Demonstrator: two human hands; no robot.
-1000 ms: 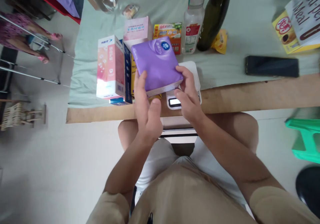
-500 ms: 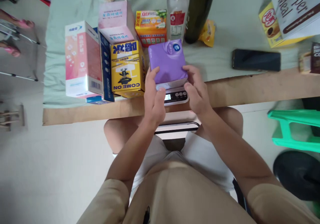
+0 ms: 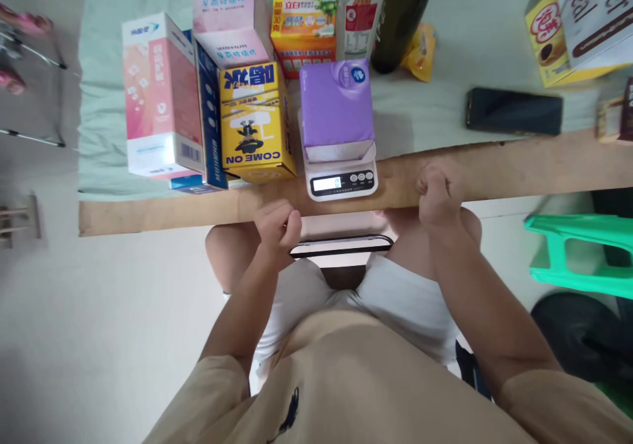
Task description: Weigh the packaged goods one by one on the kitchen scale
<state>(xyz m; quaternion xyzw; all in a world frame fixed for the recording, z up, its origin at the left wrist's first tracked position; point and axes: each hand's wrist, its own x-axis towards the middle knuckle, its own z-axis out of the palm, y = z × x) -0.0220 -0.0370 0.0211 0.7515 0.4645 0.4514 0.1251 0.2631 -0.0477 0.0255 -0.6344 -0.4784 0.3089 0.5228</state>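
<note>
Purple tissue pack (image 3: 337, 104) resting alone on the small white scale (image 3: 342, 179), upper centre of the frame.

Half a second ago both hands were clasped around the pack as it came down onto the platform; now they have let go and drawn back to the near edge of the bench (image 3: 519, 167), so the scale carries it unaided, its display lit. The left hand (image 3: 277, 223) is loosely curled and empty just below the bench edge; the right hand (image 3: 435, 193) is closed in an empty fist over the wooden edge. Just left of the scale stands a yellow box (image 3: 254, 124), then a pink carton (image 3: 161, 97). A dark phone (image 3: 514, 111) lies at the right.
</note>
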